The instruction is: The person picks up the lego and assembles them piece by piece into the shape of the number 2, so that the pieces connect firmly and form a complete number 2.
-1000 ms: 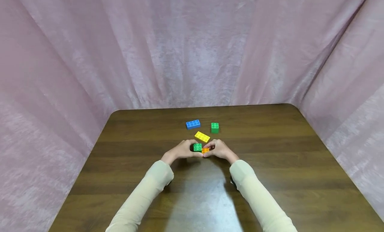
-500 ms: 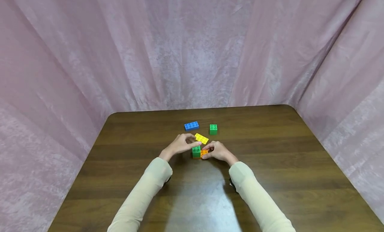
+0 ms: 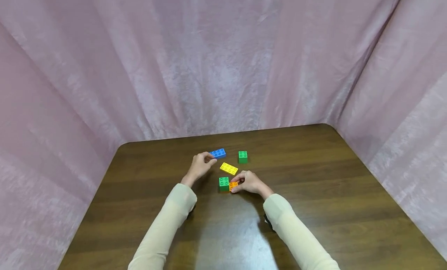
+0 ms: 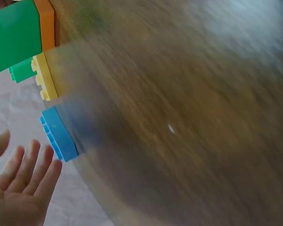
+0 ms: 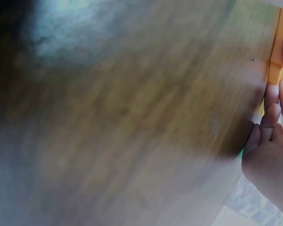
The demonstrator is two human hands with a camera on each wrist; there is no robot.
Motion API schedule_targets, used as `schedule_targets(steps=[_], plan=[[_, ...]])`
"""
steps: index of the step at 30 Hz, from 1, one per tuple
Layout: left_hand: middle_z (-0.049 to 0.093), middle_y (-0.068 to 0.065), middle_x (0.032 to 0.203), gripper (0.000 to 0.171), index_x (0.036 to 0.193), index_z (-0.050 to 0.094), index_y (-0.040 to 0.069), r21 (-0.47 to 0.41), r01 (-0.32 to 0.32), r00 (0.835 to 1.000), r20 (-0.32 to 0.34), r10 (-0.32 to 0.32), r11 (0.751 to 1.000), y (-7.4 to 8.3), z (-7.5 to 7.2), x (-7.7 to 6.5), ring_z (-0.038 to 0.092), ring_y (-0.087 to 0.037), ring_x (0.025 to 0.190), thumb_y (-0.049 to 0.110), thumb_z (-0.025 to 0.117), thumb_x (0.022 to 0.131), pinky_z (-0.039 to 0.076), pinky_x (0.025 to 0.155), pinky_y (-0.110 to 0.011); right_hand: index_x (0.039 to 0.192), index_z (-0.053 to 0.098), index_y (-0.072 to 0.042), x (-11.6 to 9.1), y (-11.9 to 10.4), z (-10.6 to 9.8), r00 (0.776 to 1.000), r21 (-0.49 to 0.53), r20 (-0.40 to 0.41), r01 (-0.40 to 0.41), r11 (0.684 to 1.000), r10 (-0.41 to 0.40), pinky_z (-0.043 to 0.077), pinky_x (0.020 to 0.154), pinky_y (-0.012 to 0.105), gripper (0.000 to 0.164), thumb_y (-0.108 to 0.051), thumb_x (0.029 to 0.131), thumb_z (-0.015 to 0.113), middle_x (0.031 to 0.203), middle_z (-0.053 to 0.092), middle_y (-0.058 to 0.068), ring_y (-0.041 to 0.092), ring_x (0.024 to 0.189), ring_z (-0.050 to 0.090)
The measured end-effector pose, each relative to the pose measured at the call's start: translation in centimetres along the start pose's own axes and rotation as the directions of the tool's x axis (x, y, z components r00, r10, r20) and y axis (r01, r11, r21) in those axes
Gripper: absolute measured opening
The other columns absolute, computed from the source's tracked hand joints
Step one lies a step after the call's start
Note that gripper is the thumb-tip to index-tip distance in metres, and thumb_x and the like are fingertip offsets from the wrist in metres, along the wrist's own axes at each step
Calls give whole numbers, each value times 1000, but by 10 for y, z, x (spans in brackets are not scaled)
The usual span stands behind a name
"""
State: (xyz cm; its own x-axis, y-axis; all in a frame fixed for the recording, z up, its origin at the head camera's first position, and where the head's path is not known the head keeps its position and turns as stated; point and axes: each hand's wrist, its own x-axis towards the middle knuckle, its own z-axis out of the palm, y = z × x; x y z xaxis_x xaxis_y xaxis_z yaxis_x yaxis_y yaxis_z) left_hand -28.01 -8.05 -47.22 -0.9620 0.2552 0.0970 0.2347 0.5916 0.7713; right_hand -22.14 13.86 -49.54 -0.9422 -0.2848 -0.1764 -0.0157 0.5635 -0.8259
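In the head view my right hand point(image 3: 248, 182) pinches the end of a flat orange building brick point(image 3: 233, 186) between thumb and fingers. A green square brick point(image 3: 224, 183) sits on the orange one's left part; the left wrist view shows this green block point(image 4: 16, 35) on the thin orange base point(image 4: 47, 26). My left hand point(image 3: 200, 165) is at the left end of a blue eight-stud brick point(image 3: 218, 153), overlapping it in the head view. Seen from the left wrist, its fingers point(image 4: 30, 169) are spread and fairly straight beside the blue brick point(image 4: 59, 134).
Between the hands and the far edge lies a flat yellow brick point(image 3: 229, 168), with a second green brick point(image 3: 242, 157) behind it to the right. The brown wooden table point(image 3: 314, 177) ends at a pink curtain point(image 3: 223, 68) on the far side.
My left hand has left the green brick on the orange one and moved away, up and left, to the blue brick. My right hand keeps its pinch on the orange brick. The head view has shifted slightly.
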Motion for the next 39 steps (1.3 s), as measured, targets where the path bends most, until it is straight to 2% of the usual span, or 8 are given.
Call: schedule_targets(steps=[4, 8, 11, 21, 29, 34, 38, 39], plan=[[68, -23, 103, 25, 111, 64, -9, -59, 23, 996, -90, -28, 998, 0, 4, 6, 63, -33, 94, 7, 66, 92, 54, 85, -43, 101, 77, -6, 0, 0, -1, 1000, -4, 0, 1, 1000, -1, 45, 78, 25, 30, -17, 74, 85, 98, 63, 7, 15, 91, 54], [66, -26, 108, 31, 116, 61, -10, -83, 66, 989, -128, -77, 994, -3, 5, 11, 63, -37, 100, 4, 67, 90, 53, 91, -46, 101, 77, -7, 0, 2, 0, 1000, -5, 1, 9, 1000, -9, 45, 77, 25, 30, -17, 74, 85, 98, 64, 7, 15, 90, 53], [63, -27, 114, 34, 119, 59, -10, -66, 116, 985, -124, -124, 991, -5, 5, 14, 61, -38, 105, 3, 68, 88, 51, 94, -47, 100, 77, -7, 0, 3, 0, 1000, -2, -2, 20, 1000, -20, 45, 77, 24, 30, -17, 74, 86, 99, 63, 8, 15, 90, 54], [57, -29, 128, 52, 129, 50, -10, 29, 200, 978, -59, -198, 979, -11, 10, 22, 54, -41, 120, 9, 72, 86, 45, 103, -50, 98, 77, -6, -2, 6, -1, 999, -7, -12, 37, 999, -37, 44, 76, 23, 29, -16, 73, 86, 96, 63, 6, 13, 88, 52], [53, -29, 136, 61, 139, 45, -8, 61, 220, 975, -20, -219, 974, -13, 17, 27, 52, -40, 126, 8, 72, 86, 44, 106, -49, 94, 77, -7, -1, 11, 2, 998, -19, -2, 66, 998, -66, 45, 75, 24, 28, -19, 71, 88, 94, 64, 6, 14, 88, 53], [56, -28, 134, 59, 136, 48, -8, 101, 216, 976, -37, -214, 971, -13, 20, 28, 55, -39, 123, 9, 73, 85, 45, 104, -49, 90, 77, -11, -2, 14, 2, 993, -5, 2, 117, 993, -117, 45, 73, 23, 30, -29, 69, 88, 89, 63, 2, 12, 84, 53], [58, -27, 132, 57, 135, 50, -7, 138, 206, 978, -49, -201, 969, -10, 20, 30, 57, -37, 119, 11, 72, 86, 46, 103, -49, 91, 77, -9, 0, 13, 1, 995, -3, -12, 101, 995, -101, 44, 73, 23, 29, -26, 71, 88, 90, 63, 3, 12, 84, 52], [58, -26, 132, 57, 136, 50, -6, 146, 208, 978, -50, -203, 967, -9, 20, 31, 57, -37, 119, 11, 72, 87, 46, 103, -49, 92, 77, -7, -1, 10, 1, 998, 2, -13, 68, 998, -67, 44, 74, 23, 28, -21, 70, 88, 91, 63, 4, 13, 86, 52]])
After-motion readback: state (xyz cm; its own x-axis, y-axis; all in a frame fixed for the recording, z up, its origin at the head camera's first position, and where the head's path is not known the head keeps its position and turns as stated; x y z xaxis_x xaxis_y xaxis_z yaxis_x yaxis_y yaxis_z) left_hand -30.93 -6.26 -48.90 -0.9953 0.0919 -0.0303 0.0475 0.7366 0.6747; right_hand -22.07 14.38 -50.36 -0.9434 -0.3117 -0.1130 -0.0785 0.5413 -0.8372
